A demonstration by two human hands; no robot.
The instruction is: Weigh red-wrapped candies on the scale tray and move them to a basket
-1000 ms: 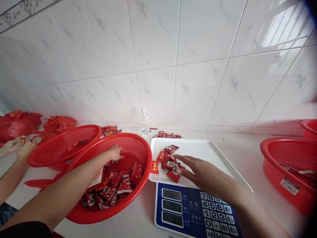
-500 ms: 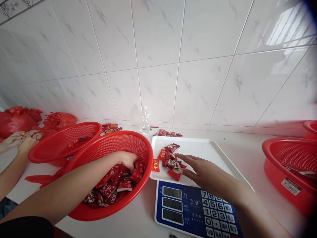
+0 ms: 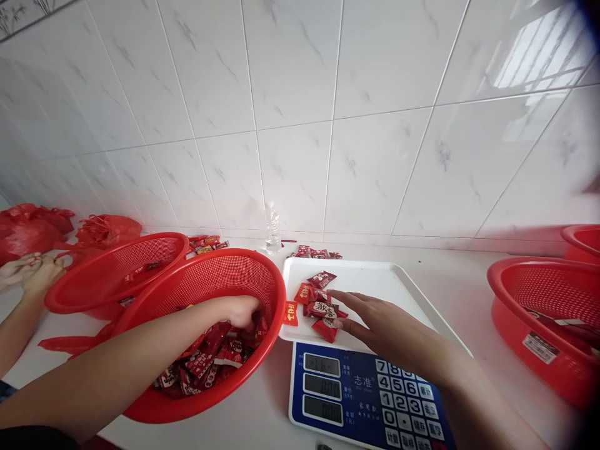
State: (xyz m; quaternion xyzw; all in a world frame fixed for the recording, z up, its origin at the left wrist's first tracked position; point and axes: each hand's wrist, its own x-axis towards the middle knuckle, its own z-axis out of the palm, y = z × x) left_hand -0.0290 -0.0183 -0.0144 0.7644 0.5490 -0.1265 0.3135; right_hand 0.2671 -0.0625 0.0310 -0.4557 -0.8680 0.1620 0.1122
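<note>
Inside a red basket (image 3: 276,275) of wrapped candies (image 3: 201,362), my left hand (image 3: 244,312) reaches down at the right side; its fingers are mostly hidden among the wrappers. My right hand (image 3: 375,319) rests over the white tray (image 3: 398,275) of a blue scale (image 3: 356,394), fingers spread, fingertips touching a small pile of red candies (image 3: 322,309). One orange-red packet (image 3: 290,314) lies at the tray's left edge, beside the basket rim. The scale's displays and keypad face me, partly covered by my right forearm.
Another red basket (image 3: 117,250) stands at the left, near tied red bags (image 3: 107,230) and another person's hands (image 3: 42,272). A clear bottle (image 3: 272,228) and loose candies (image 3: 315,252) sit by the tiled wall. More red baskets (image 3: 515,319) stand at the right.
My left hand has sunk slightly among the candies in the basket. My right hand stays by the pile. The whole view has shifted a little.
</note>
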